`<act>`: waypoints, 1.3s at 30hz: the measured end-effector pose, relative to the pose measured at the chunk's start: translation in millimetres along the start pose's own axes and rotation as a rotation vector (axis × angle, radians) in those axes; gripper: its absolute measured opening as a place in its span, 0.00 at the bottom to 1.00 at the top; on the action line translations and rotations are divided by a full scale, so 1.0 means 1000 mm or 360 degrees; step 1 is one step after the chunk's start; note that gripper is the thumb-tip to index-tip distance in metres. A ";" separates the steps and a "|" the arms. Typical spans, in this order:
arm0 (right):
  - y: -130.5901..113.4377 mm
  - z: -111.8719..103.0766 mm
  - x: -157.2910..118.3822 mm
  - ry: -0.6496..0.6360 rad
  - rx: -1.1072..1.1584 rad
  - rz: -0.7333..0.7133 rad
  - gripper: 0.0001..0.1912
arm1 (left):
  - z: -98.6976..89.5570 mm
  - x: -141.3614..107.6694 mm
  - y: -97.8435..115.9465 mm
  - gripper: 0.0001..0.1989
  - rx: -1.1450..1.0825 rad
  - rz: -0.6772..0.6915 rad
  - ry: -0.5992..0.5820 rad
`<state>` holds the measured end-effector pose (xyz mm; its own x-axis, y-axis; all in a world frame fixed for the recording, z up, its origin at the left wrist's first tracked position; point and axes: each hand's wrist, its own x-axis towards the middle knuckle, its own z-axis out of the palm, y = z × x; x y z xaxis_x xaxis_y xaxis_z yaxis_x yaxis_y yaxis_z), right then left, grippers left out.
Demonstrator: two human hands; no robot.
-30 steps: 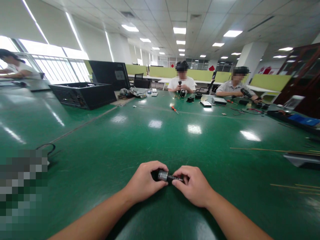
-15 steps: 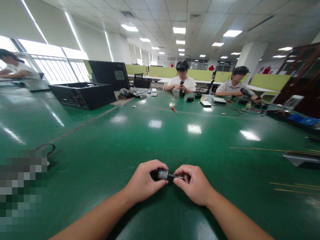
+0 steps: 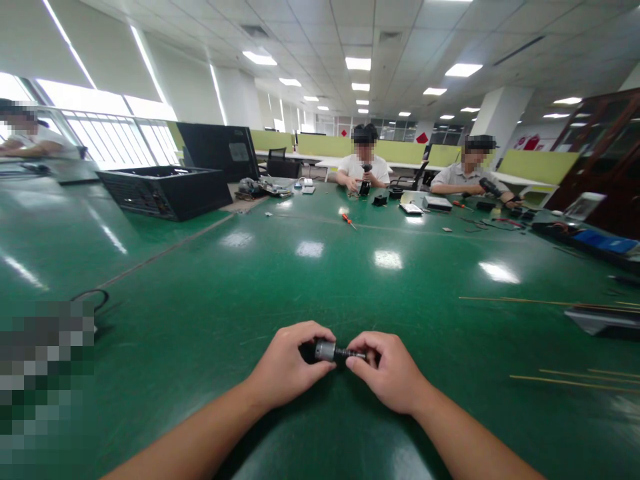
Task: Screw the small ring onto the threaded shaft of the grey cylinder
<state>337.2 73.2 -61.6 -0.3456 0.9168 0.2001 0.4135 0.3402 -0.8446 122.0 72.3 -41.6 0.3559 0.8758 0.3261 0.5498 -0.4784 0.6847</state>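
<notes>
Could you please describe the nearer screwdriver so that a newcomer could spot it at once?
On the big green table, look straight across to the seated person in white. Just this side lies a screwdriver, orange handle farther away, thin shaft slanting nearer and rightward. It lies by itself, unlike the other orange-handled tool, near the person on the right.

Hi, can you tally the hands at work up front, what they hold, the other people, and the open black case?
Hands: 2 (left hand, right hand)
Metal part: 1
Other people: 3 (left person, middle person, right person)
Open case: 1
Total: 7
</notes>
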 end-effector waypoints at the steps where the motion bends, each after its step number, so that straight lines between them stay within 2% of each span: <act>1: 0.000 0.000 0.000 -0.0003 0.0004 0.0005 0.05 | 0.000 0.000 0.000 0.12 0.0001 0.0006 0.0002; 39: -0.002 -0.001 0.000 -0.0016 0.0052 0.0072 0.07 | -0.004 0.001 0.002 0.12 0.0036 -0.0003 0.0053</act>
<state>337.1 73.0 -59.3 -0.3356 0.9289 0.1566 0.4010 0.2913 -0.8685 120.7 72.9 -37.4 0.3296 0.8782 0.3465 0.5674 -0.4776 0.6707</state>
